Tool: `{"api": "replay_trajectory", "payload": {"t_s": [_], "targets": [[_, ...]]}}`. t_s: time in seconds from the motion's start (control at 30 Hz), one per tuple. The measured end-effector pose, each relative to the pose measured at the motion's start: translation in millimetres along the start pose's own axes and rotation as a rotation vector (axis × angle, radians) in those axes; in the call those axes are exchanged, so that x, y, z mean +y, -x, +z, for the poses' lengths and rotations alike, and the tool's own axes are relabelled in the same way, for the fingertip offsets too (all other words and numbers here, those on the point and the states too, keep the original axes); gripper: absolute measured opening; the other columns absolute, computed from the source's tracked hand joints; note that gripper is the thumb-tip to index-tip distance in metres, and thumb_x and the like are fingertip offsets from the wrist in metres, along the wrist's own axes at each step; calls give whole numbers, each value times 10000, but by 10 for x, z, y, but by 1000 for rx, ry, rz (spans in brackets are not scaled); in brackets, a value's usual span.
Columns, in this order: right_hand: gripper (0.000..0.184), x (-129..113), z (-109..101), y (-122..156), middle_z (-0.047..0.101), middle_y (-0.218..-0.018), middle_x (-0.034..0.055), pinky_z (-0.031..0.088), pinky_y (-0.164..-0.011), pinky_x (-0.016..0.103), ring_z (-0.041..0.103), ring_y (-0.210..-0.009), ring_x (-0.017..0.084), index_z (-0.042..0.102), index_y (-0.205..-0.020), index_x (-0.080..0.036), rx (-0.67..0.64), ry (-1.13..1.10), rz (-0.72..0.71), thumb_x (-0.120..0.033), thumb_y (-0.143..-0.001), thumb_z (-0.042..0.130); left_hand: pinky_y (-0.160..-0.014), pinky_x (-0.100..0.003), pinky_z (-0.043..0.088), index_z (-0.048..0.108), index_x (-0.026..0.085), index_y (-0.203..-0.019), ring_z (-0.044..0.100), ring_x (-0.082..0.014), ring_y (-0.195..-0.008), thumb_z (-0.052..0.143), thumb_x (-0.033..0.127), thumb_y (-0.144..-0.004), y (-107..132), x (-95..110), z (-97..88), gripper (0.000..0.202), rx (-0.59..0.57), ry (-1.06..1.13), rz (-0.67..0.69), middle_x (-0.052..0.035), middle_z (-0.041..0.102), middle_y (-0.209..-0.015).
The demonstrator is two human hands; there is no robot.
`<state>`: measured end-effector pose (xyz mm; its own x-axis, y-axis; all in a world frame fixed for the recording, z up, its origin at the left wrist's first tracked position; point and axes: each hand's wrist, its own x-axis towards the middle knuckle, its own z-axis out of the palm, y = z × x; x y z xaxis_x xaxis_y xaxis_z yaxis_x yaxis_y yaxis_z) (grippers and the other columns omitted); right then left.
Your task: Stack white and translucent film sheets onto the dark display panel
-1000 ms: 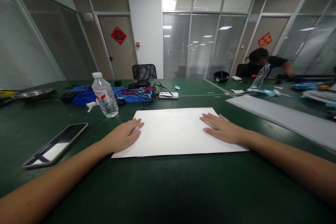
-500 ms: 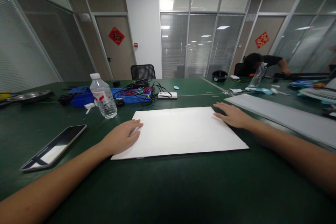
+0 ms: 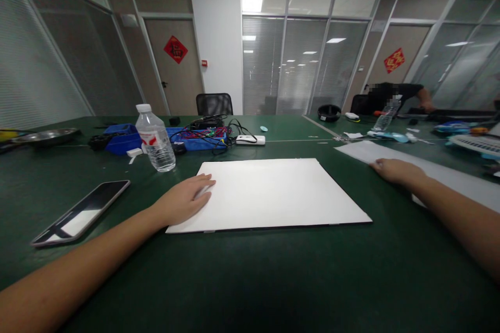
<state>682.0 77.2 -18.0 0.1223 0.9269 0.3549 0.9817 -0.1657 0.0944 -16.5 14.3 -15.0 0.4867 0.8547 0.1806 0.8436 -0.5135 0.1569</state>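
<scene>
A white rectangular board (image 3: 269, 192) with a dark underside edge lies flat on the green table. My left hand (image 3: 185, 199) rests on the board's left side, fingers stretched out and open. To the right lies a long, pale translucent sheet (image 3: 464, 179), flat on the table. My right hand (image 3: 398, 173) is at the sheet's near edge, with fingers curled together and closed on it; the fingertips are partly hidden.
A smartphone (image 3: 82, 213) lies at the left and a water bottle (image 3: 156, 140) stands behind my left hand. Beyond are a blue tray (image 3: 195, 141) of cables, a white power strip (image 3: 250, 140) and a metal pan (image 3: 49, 137). A person (image 3: 402, 98) bends over the table at far right.
My right hand has left the board's far right corner, moved right to the long sheet, and its fingers have closed. My left hand stays on the board.
</scene>
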Motion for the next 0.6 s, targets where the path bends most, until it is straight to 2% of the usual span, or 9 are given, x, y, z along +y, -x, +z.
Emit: {"api": "replay_trajectory", "payload": {"t_s": [0.1, 0.2, 0.27, 0.37, 0.47, 0.6], "targets": [[397, -162, -111, 50, 726, -1057, 320, 466, -701, 413, 713, -832, 311, 786, -1044, -48, -177, 80, 105, -300, -992, 485, -1272, -468, 329, 606, 141, -1485, 452, -292, -1515, 406, 512, -1013, -11, 14, 1, 633, -6, -2, 2, -115, 531, -1600], [375, -386, -282, 117, 713, -1104, 340, 453, -713, 420, 716, -908, 338, 772, -1106, -34, -155, 106, 74, -198, -965, 467, -1267, -473, 337, 603, 140, -1489, 460, -296, -1510, 403, 512, -1017, -16, 17, -13, 633, -10, -3, 2, -120, 525, -1604], [393, -581, -402, 162, 718, -1106, 331, 457, -734, 430, 716, -930, 348, 763, -1148, -49, -121, 114, 13, -217, -992, 444, -1266, -471, 340, 606, 147, -1486, 463, -296, -1508, 415, 514, -1014, -15, 12, -22, 627, -8, -2, 2, -119, 532, -1599], [421, -968, -542, 252, 741, -1106, 279, 479, -781, 443, 721, -926, 345, 737, -1252, -117, -66, 111, -124, -323, -1032, 442, -1267, -478, 337, 606, 157, -1484, 463, -296, -1508, 419, 517, -1014, -8, -4, -23, 622, -1, 4, 2, -117, 538, -1594], [431, -1431, -625, 421, 772, -1138, 177, 506, -828, 439, 729, -946, 323, 710, -1336, -239, -35, 83, -299, -396, -1030, 450, -1271, -480, 329, 586, 149, -1500, 452, -296, -1516, 415, 521, -1014, -5, -18, -6, 635, 9, 12, 3, -124, 514, -1613], [401, -1984, -740, 789, 797, -1093, 116, 536, -789, 404, 740, -879, 283, 756, -1263, -255, -31, -46, -617, -359, -1008, 466, -1280, -474, 310, 546, 120, -1527, 422, -300, -1534, 404, 525, -1007, -11, -23, 21, 674, 2, 23, -16, -142, 477, -1636]]}}
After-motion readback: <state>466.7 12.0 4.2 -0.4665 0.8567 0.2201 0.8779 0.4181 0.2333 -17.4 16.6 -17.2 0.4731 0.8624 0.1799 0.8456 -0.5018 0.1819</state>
